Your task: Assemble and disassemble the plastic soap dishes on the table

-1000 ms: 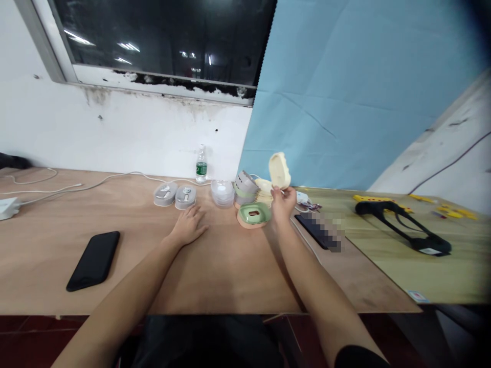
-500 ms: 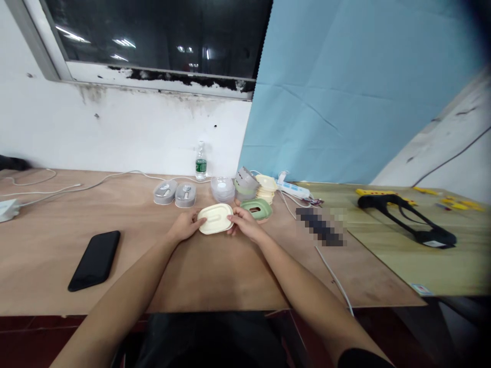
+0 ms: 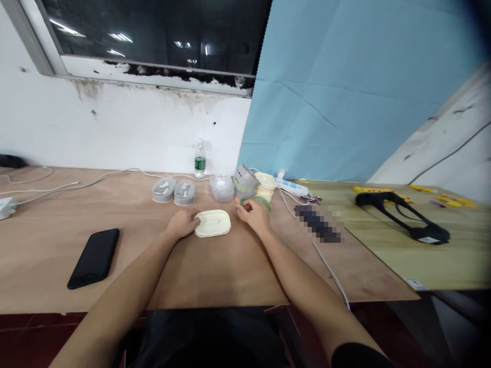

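Observation:
A cream oval plastic lid [image 3: 213, 223] with rounded corners and a raised rim lies low over the table in front of me. My left hand [image 3: 183, 223] grips its left edge, thumb on top. To the right, my right hand [image 3: 255, 214] has its fingers closed at the left edge of a green oval lid [image 3: 265, 202], covering much of it. Behind that hand are a stack of cream lids [image 3: 267, 181] and some tilted grey rings [image 3: 246, 176]. Clear plastic covers [image 3: 222, 188] stand just left of them.
Two grey oval boxes [image 3: 164, 189] with clear tops sit at the back, near a water bottle [image 3: 200, 159]. A black phone [image 3: 94, 258] lies at left. On the right are a power strip [image 3: 292, 187], a white cable [image 3: 332, 273] and a black strap frame [image 3: 402, 217].
My right hand has let go of the cream lid and moved right onto the green lid. The left hand keeps the cream lid, which sits slightly lower and further left.

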### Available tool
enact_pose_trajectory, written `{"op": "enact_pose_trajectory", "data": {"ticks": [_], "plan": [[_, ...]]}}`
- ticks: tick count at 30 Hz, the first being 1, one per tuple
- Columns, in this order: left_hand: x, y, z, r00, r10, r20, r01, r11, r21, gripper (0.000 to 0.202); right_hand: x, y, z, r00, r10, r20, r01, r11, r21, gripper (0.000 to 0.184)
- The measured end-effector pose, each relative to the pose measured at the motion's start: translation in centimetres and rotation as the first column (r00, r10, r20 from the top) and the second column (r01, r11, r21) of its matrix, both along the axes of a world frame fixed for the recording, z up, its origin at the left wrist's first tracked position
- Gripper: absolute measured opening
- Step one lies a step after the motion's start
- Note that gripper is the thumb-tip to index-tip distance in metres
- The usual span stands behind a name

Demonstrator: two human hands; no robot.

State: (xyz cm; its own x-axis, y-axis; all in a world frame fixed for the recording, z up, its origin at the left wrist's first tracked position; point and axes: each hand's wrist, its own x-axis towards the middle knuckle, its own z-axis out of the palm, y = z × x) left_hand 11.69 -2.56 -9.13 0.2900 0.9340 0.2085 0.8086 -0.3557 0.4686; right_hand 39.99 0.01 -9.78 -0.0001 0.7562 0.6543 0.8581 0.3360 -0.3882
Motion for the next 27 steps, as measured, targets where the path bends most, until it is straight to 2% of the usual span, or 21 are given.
{"op": "enact_pose_trajectory", "data": {"ticks": [9,13,18,20,23,27], "plan": [[0.0,0.0,0.0,0.999,-0.028,-0.018,0.028,1.000,0.000,0.038,0.4,0.8,-0.9,0.978,-0.008,0.210,0.014,1.000,-0.028,0.027],[-0.1,0.1,-0.2,0.999,-0.029,-0.026,0.028,1.000,-0.002,0.037,0.2,0.7,-0.7,0.970,-0.043,0.241,0.027,0.997,0.066,0.025],[-0.1,0.2,-0.3,0.998,-0.030,-0.054,0.029,1.000,-0.012,0.038,-0.3,-0.2,0.4,0.974,-0.065,0.217,0.013,0.972,0.234,0.029],[-0.1,0.3,-0.3,0.997,-0.036,-0.062,0.035,0.999,-0.019,0.037,-0.7,-1.0,1.0,0.977,-0.015,0.215,-0.051,0.952,0.301,0.031],[0.1,0.3,-0.5,0.997,-0.019,-0.074,0.016,0.999,-0.032,0.038,-1.7,-2.5,1.6,0.948,0.143,0.286,-0.241,0.906,0.348,0.032],[0.2,0.1,-0.6,1.000,0.024,-0.010,-0.024,1.000,-0.006,0.049,-3.4,-4.1,1.3,0.854,0.362,0.374,-0.475,0.836,0.275,0.035]]}}
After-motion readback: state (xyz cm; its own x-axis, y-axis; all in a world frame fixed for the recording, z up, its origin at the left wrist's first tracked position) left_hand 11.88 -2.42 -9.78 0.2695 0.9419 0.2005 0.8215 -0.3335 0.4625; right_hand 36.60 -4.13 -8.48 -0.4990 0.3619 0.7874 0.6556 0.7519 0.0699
